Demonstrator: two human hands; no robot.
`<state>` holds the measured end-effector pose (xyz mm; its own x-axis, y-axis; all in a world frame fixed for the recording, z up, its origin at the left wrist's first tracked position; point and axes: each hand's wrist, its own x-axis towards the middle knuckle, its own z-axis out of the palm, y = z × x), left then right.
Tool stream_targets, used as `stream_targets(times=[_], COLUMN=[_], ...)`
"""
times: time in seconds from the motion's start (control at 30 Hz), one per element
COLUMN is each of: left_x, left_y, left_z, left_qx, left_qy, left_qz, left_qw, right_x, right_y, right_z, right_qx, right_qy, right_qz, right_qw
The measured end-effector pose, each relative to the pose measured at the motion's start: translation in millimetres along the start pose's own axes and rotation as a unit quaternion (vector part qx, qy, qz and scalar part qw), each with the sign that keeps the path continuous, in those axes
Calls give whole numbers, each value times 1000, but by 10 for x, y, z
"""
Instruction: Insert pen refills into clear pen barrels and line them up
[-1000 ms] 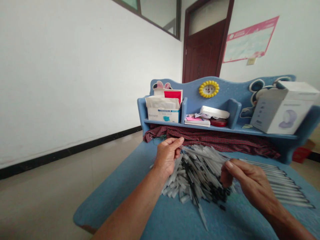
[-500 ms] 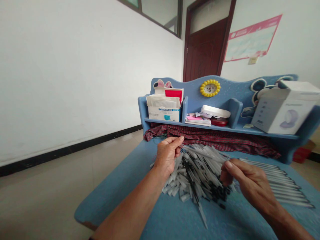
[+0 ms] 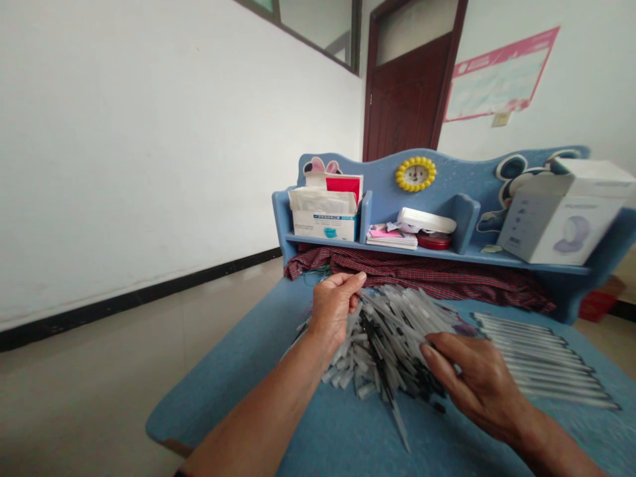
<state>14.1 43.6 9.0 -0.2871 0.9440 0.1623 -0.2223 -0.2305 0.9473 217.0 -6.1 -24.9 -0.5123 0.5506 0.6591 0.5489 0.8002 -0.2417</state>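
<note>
My left hand [image 3: 334,308] is curled nearly closed, thumb against forefinger, at the left side of the pile of clear tubes [image 3: 397,318]; I cannot tell whether a tube end is pinched there, as my own fingers hide it. The pile sits between my hands, I judge so that both can reach it. My right hand [image 3: 470,371] is half curled at the pile's right side, thumb and forefinger close together over the dark pieces [image 3: 424,383]; whether they grip one I cannot tell. Farther right, the row of dark-ended pens [image 3: 546,364] lies side by side, probably to set them apart from the loose heap.

For room, the table [image 3: 233,374] is bare left of my forearm out to its rounded corner, with floor beyond. Behind the pile, the checked cloth [image 3: 417,278] and the shelf [image 3: 466,222] limit reaching forward. There is bare tabletop in front, between my forearms; on the right, the row narrows my space.
</note>
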Motion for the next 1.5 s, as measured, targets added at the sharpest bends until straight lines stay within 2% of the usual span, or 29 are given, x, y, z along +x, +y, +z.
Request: stream_targets(times=[0.1,0.2,0.33,0.53,0.67,0.87,1.0,1.13,1.3,1.5], left_x=[1,13,25,8,1,-43,-89,-124,-105,-68], left_y=[23,62,96,108,114,69,37,-1,-39,-22], left_z=[-11,-39,-73,-74,-70,-14,32,64,76,88], left_qx=[45,101,113,90,91,73,57,62,77,98], left_qy=[-7,-24,-86,-137,-147,-124,-118,-98,-93,-82], left_qz=[24,48,34,3,-18,-6,-25,-21,-23,-8], left_qw=[999,993,989,986,985,990,991,993,992,992], right_x=[1,8,17,15,6,-28,-23,-14,-11,89], right_y=[11,24,20,1,-26,-49,-54,-69,-45,-17], right_z=[50,79,109,173,205,249,265,277,291,163], right_qx=[32,75,134,179,153,-12,-114,-149,-153,-153], right_qy=[-8,-9,-21,-54,-51,6,54,85,71,10], right_qz=[40,111,187,230,210,135,71,37,49,113], right_qw=[999,991,973,955,964,991,990,985,984,982])
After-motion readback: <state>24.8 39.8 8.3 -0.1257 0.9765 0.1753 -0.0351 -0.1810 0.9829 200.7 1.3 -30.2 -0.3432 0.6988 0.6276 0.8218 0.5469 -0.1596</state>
